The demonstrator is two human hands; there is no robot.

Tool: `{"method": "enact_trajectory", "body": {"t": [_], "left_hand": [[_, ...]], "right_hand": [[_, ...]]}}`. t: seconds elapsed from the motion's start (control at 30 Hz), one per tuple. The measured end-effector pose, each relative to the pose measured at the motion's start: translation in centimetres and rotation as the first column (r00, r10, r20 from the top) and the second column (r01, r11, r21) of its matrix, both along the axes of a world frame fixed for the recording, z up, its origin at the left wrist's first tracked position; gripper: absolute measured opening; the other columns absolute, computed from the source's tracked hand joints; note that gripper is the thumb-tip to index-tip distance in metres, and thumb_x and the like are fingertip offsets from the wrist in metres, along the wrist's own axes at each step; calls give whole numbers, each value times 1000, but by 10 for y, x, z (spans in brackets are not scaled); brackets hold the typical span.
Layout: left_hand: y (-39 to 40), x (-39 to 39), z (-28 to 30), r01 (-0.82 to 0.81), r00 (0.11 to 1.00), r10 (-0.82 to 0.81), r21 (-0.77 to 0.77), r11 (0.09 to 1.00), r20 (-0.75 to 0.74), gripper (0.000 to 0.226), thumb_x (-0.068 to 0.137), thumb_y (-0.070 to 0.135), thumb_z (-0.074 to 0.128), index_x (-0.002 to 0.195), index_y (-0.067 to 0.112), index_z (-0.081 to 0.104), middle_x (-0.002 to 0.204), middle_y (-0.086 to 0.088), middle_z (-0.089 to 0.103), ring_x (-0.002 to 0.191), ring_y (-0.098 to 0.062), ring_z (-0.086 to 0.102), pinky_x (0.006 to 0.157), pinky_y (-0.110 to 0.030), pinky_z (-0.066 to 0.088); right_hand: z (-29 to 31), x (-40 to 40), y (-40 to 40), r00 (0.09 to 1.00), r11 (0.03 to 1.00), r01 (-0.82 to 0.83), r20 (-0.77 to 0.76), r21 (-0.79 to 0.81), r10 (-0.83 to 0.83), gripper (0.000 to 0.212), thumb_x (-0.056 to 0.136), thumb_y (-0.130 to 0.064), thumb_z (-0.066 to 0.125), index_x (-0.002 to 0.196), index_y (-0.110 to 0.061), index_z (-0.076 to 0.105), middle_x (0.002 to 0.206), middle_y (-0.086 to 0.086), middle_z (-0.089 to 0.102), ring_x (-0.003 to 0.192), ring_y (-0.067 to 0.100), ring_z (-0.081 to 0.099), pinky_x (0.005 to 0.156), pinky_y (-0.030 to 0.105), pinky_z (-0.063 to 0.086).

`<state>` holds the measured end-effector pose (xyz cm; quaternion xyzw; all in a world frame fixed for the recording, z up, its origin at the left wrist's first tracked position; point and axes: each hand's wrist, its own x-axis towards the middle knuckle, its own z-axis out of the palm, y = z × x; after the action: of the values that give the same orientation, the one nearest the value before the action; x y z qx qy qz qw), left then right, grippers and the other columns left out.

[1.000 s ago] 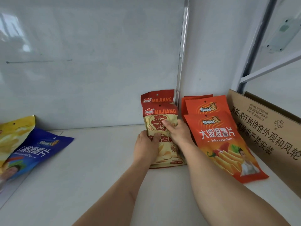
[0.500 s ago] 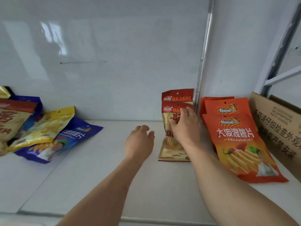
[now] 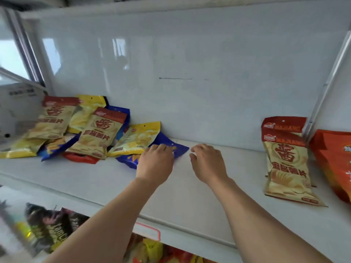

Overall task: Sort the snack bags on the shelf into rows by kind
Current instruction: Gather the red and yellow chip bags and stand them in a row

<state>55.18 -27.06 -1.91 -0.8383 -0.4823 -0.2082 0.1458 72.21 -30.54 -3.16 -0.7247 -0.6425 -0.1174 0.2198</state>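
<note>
The left hand (image 3: pixel 154 164) lay on the blue snack bag (image 3: pixel 167 149) at the right edge of the unsorted pile (image 3: pixel 76 133), fingers curled loosely over the bag's face; whether it pinched the foil or only rested there could not be told. That bag lay flat on the white shelf (image 3: pixel 190 196), long axis running from near-left to far-right, its top corner poking out to the right past the knuckles. The right hand (image 3: pixel 207 162) hovered just beside that corner, to its right, fingers relaxed and half curled, holding nothing, not touching the bag. So the bag sat under the left hand and left of the right hand; left was nearer and looked the likely one to lift. A yellow chip bag (image 3: pixel 138 138) overlapped the blue bag's far-left part, so a pull to the right would probably drag it. Both forearms reached in from the near edge, roughly parallel, wrists low over the shelf. Far right, two beige MAJIANG bags (image 3: pixel 284 160) stood in a row leaning toward the back wall, with orange bags (image 3: pixel 334 158) just beside them at the frame edge. The pile at left mixed more beige MAJIANG bags, yellow, blue and a red one. Sorting looked early: blue had no row yet, and bare shelf between hands and the MAJIANG row seemed the place for it.
</note>
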Motion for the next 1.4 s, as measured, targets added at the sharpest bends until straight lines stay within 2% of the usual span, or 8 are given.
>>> {"method": "enact_trajectory", "body": {"t": [0.23, 0.57, 0.63, 0.8, 1.0, 1.13, 1.3, 1.4], "left_hand": [[48, -127, 5, -71, 996, 71, 4, 997, 53, 23, 100, 26, 46, 109, 19, 66, 112, 0, 67, 110, -25, 59, 87, -36, 45], [110, -219, 8, -144, 973, 145, -23, 989, 179, 27, 101, 32, 43, 107, 18, 66, 110, 0, 67, 106, -25, 60, 78, -36, 43], [128, -225, 9, -151, 966, 157, -42, 988, 206, 28, 101, 32, 44, 111, 18, 66, 113, 1, 66, 107, -24, 59, 77, -35, 41], [168, -233, 12, -154, 952, 168, -76, 985, 257, 31, 102, 35, 41, 112, 20, 66, 114, 2, 66, 106, -23, 59, 83, -37, 48], [208, -251, 21, -98, 922, 145, -146, 984, 358, 34, 103, 35, 41, 124, 20, 63, 124, 2, 64, 113, -21, 57, 84, -35, 47], [232, -269, 24, -21, 907, 92, -175, 984, 410, 35, 102, 35, 42, 126, 20, 62, 126, 1, 62, 116, -22, 55, 85, -37, 48], [260, -302, 26, 93, 899, 1, -193, 977, 438, 35, 102, 35, 44, 129, 20, 61, 130, 0, 62, 123, -24, 49, 94, -38, 43], [271, -321, 26, 113, 905, -19, -198, 974, 425, 39, 100, 37, 45, 134, 21, 58, 138, 0, 58, 134, -25, 41, 108, -41, 34]], "right_hand": [[11, -126, 58, 998, 999, -42, -35, 1, 42, 27, 102, -28, 41, 105, -17, 66, 112, 1, 65, 105, 27, 59, 83, 38, 45], [27, -225, 135, 966, 993, -118, -232, -2, 114, 24, 100, -29, 43, 101, -17, 64, 102, 1, 66, 94, 24, 60, 70, 35, 46], [27, -236, 154, 947, 993, -115, -305, -18, 104, 26, 101, -32, 43, 109, -17, 63, 106, 0, 66, 93, 21, 61, 67, 32, 43], [24, -257, 200, 883, 993, -96, -467, -64, 55, 41, 99, -43, 48, 130, -17, 54, 124, 2, 63, 111, 25, 60, 82, 35, 49], [14, -286, 246, 768, 987, 36, -627, -159, -129, 77, 74, -74, 49, 129, -20, 52, 116, 1, 65, 110, 28, 62, 87, 42, 53], [6, -304, 253, 750, 969, 157, -615, -191, -243, 92, 63, -86, 48, 128, -23, 55, 119, -1, 65, 109, 27, 62, 89, 47, 52], [10, -330, 257, 702, 919, 367, -605, -143, -374, 99, 67, -74, 69, 141, -15, 40, 135, 7, 57, 124, 31, 54, 96, 47, 49], [14, -349, 255, 663, 891, 444, -633, -97, -400, 94, 67, -65, 78, 137, -13, 43, 129, 6, 61, 117, 30, 60, 83, 37, 50]]}}
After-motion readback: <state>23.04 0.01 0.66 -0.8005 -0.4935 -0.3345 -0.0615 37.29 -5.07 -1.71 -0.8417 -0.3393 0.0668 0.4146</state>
